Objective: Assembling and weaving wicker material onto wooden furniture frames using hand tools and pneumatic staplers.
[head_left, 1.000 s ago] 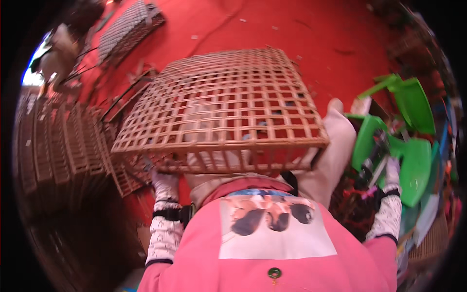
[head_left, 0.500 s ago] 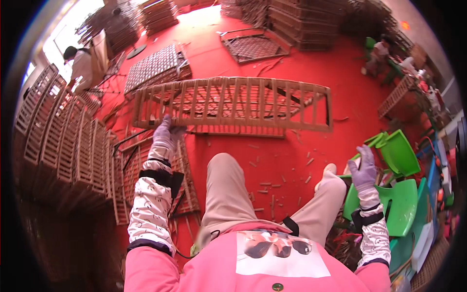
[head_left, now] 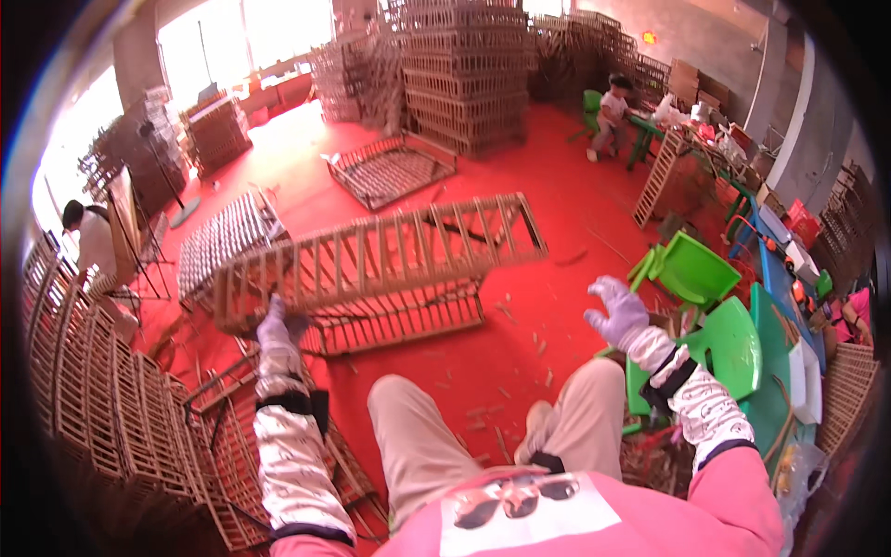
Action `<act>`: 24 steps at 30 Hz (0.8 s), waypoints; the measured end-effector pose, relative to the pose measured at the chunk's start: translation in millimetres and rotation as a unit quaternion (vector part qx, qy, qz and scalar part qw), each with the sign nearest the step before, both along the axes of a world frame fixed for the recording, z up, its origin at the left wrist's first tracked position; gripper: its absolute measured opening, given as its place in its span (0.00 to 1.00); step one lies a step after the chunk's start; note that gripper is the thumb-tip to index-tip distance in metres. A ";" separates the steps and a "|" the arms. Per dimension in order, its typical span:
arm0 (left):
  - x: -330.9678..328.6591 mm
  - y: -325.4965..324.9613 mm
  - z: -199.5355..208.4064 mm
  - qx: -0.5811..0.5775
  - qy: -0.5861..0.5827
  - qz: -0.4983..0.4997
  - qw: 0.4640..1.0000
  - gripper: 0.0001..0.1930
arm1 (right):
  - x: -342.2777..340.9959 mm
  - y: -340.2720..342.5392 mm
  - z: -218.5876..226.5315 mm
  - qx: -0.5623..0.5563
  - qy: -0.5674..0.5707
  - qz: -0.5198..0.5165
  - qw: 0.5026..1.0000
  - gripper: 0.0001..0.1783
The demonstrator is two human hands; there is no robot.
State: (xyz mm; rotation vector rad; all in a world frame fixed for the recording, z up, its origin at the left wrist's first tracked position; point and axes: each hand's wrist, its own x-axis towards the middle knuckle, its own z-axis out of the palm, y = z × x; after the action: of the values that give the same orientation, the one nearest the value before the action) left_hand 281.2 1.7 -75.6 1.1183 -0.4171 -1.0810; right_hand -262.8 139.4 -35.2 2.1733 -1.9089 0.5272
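Note:
A wide brown slatted frame (head_left: 371,255), wrapped in what looks like rattan, stands tilted in front of my knees, its right end higher than its left. My left hand (head_left: 277,330), in a thin lilac glove, closes on the lower edge near its left end. Beyond the slats, an open latticed part of the same or another frame shows below; I cannot tell how they join. My right hand (head_left: 617,313), gloved alike, hangs in the air to the right of the frame, fingers spread and slightly bent, holding nothing. Nearest to it is a green plastic chair (head_left: 696,269).
Slatted frames (head_left: 93,381) stand in a row at the left. Another green chair (head_left: 729,348) is by my right forearm. Wood scraps lie on the red floor (head_left: 557,232). Tall frame stacks (head_left: 464,84) rise behind. One person (head_left: 97,246) bends at left; another sits far right.
The view has lifted and shifted right. The frame has tilted, its right end now up, with my left hand still on it. My right hand has come in closer to the frame, fingers spread.

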 end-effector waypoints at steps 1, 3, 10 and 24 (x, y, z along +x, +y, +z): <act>13.8 -1.7 -16.0 -0.009 0.016 0.000 1.000 0.19 | 12.0 -6.1 -1.6 0.056 -0.081 -0.002 0.995 0.26; 10.0 10.2 -16.3 0.022 0.001 -0.027 0.999 0.20 | 26.2 -16.6 -10.3 0.177 -0.220 0.003 0.959 0.24; 6.9 67.0 16.4 0.129 -0.146 -0.013 0.981 0.23 | 119.1 -53.1 -37.7 0.255 -0.865 -0.038 0.430 0.25; 227.9 7.4 0.8 0.109 -0.450 0.084 0.882 0.21 | 151.0 -98.3 -39.9 0.178 -0.887 -0.077 0.419 0.18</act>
State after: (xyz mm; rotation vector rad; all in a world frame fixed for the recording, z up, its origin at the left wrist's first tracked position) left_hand 509.1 9.1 -74.8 1.8056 -0.9187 -0.3939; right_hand -111.7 41.1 -75.1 0.7035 -2.6765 3.6131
